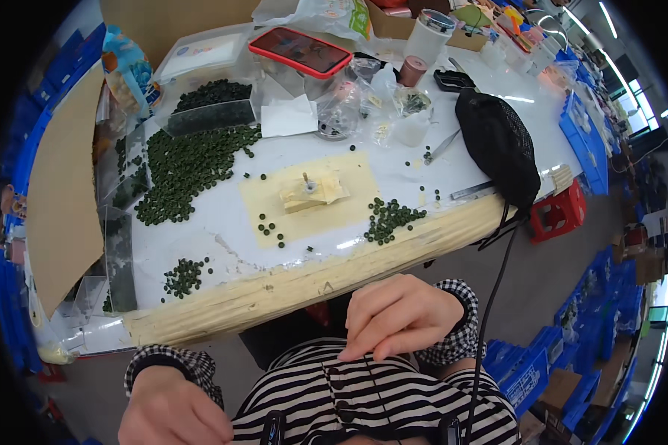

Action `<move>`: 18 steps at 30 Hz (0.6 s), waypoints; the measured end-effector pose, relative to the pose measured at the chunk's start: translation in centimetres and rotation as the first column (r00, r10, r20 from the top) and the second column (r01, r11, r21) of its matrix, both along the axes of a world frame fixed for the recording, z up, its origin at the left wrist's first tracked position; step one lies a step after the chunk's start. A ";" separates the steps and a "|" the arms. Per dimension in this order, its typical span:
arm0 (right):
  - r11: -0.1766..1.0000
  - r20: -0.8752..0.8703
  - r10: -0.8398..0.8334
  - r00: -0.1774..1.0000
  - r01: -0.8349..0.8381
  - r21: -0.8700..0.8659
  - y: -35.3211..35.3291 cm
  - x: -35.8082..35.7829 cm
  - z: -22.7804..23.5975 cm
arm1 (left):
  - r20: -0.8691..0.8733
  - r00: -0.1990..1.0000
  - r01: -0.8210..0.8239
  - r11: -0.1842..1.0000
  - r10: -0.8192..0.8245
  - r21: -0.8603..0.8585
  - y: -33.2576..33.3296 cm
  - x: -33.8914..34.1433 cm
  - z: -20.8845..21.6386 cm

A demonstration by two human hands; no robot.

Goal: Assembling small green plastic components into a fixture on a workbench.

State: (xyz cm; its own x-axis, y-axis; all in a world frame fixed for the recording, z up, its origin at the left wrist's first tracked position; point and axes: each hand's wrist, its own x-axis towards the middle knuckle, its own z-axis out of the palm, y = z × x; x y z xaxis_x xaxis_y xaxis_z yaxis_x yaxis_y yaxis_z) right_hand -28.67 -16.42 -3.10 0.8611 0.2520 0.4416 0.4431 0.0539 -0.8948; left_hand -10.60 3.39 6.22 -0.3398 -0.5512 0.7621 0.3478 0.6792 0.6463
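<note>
In front of my striped top, my right hand (397,315) is closed, thumb and fingers drawn together in a pinch; anything between the tips is too small to make out. My left hand (171,408) is low at the picture's lower edge, fingers curled inward and their tips hidden. Both hands are off the table, on the near side of its edge. Beyond them, a small taped block (313,194) with an upright metal pin (306,178) sits on a yellowish sheet (356,174). A few small dark green round pieces (271,226) lie on that sheet.
A large heap of green pieces (189,170) spreads at left, with smaller piles (392,220) nearer. A red-cased phone (300,52) rests on clear boxes at the back. A black mesh bag (497,141), tweezers (444,146) and a red stool (559,213) are at right.
</note>
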 end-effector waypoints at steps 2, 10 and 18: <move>0.996 -0.045 -0.083 0.996 0.084 0.028 0.1 -0.6 -0.8 | 0.000 1.000 -0.031 0.999 0.031 -0.032 -0.3 -0.6 0.2; 0.989 -0.032 -0.134 0.990 0.136 0.059 0.3 -1.1 -1.4 | -0.101 0.989 -0.116 0.990 0.108 -0.076 -1.0 -2.4 0.1; 0.981 -0.057 -0.169 0.984 0.173 0.082 0.0 -1.9 -2.1 | -0.086 0.996 -0.042 0.993 0.033 -0.110 -1.7 -1.4 -0.6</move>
State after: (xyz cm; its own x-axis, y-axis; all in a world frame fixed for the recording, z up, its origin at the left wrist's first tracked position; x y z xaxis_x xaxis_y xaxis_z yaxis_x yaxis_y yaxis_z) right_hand -30.56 -16.39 -5.17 0.9094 0.0619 0.4112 0.4079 0.0595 -0.9111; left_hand -11.96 1.72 5.59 -0.2527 -0.4720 0.8446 0.3705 0.7592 0.5351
